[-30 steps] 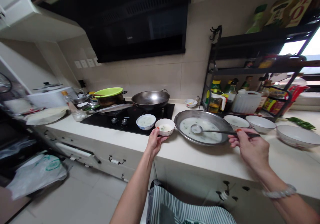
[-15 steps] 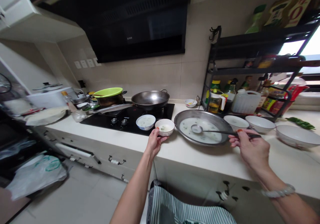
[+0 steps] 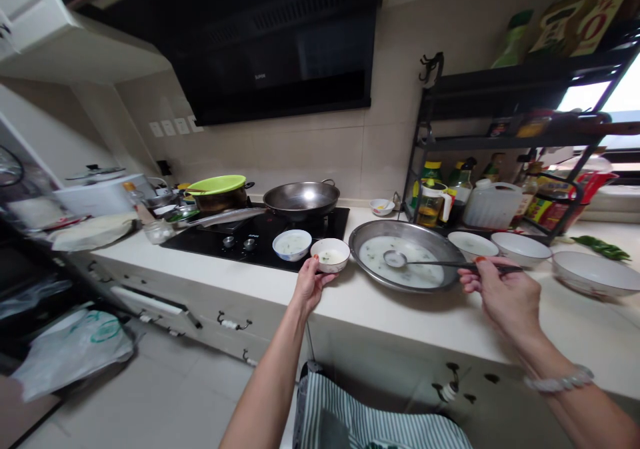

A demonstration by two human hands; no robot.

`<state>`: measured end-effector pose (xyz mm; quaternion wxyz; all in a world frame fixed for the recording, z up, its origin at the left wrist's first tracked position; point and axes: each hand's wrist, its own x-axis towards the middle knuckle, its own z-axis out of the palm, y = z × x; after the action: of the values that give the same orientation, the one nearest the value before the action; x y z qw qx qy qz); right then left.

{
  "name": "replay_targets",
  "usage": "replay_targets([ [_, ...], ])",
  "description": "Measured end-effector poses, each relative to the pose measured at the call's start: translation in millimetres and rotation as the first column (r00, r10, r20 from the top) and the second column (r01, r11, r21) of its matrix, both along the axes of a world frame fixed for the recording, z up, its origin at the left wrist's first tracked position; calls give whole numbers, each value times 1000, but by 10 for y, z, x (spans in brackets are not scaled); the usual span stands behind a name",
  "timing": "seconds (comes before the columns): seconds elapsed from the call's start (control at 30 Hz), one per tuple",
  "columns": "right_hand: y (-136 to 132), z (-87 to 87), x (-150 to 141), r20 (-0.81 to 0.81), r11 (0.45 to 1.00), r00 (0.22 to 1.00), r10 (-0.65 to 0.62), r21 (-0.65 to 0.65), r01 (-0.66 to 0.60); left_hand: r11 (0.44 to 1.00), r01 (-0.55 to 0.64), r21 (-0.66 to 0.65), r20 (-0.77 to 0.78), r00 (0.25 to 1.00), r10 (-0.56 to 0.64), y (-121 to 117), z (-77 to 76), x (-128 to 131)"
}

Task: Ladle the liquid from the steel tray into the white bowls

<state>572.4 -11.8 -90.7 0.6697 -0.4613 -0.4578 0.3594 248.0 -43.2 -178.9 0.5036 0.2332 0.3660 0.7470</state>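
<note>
My left hand [image 3: 309, 284] grips the near rim of a small white bowl [image 3: 330, 254] with a little pale soup in it, at the counter's front. My right hand [image 3: 500, 291] is closed on the dark handle of a metal ladle [image 3: 395, 258]. The ladle's cup rests in the pale soup inside a wide steel basin [image 3: 404, 239]. A second small bowl [image 3: 292, 243] with soup stands on the black hob just left of the first.
A steel wok [image 3: 301, 199] and a pot with a green lid [image 3: 219, 191] sit on the hob. Three empty white bowls [image 3: 520, 248] line the counter to the right. A black rack [image 3: 500, 135] with bottles stands behind. Drawers [image 3: 165, 309] run below the counter.
The ladle and my right hand have shifted slightly right and up in the basin. My left hand stays on the bowl.
</note>
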Motion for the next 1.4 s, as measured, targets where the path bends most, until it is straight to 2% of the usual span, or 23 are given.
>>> replay_targets([
  [0.13, 14, 31, -26, -25, 1000, 1000, -1, -6, 1, 1000, 8, 0, 0, 1000, -8, 6, -10, -9],
  [0.27, 31, 167, -127, -114, 1000, 993, 16, 7, -15, 1000, -4, -22, 5, 1000, 4, 2, 7, -4],
  [0.43, 49, 387, -387, -179, 993, 978, 110, 69, -99, 1000, 7, -19, 8, 1000, -7, -1, 17, 3],
  [0.57, 62, 438, -663, -149, 982, 973, 176, 99, -162, 1000, 12, -7, 23, 1000, -12, 12, -8, -4],
  [0.7, 33, 373, -913, -51, 964, 969, 241, 126, -233, 1000, 11, 2, 27, 1000, -11, 22, -30, -8],
  [0.8, -37, 280, -1028, 116, 933, 947, 299, 174, -316, 1000, 6, 14, 21, 1000, -7, 21, -33, -6],
  [0.9, -133, 169, -1054, 305, 875, 890, 340, 244, -418, 1000, 8, 13, 13, 1000, -8, 15, -26, -2],
  [1.0, -230, 79, -1017, 470, 791, 809, 351, 314, -526, 1000, 13, 4, 2, 1000, -13, 7, -15, 3],
  [1.1, -296, 32, -978, 545, 731, 750, 375, 324, -601, 1000, 8, 4, 7, 1000, -8, -1, -7, 7],
  [1.13, -303, 26, -972, 536, 737, 755, 378, 319, -596, 1000, 7, 6, 9, 1000, -7, -3, -6, 7],
  [1.2, -289, 24, -964, 453, 795, 812, 368, 300, -528, 1000, 4, 9, 9, 1000, -4, -5, -5, 6],
  [1.3, -199, 35, -915, 198, 910, 932, 303, 229, -345, 1000, 6, 3, 5, 1000, -6, -4, -8, 0],
  [1.4, -87, 41, -762, -11, 962, 976, 216, 173, -211, 1000, 10, -5, 6, 1000, -10, -2, -12, -5],
])
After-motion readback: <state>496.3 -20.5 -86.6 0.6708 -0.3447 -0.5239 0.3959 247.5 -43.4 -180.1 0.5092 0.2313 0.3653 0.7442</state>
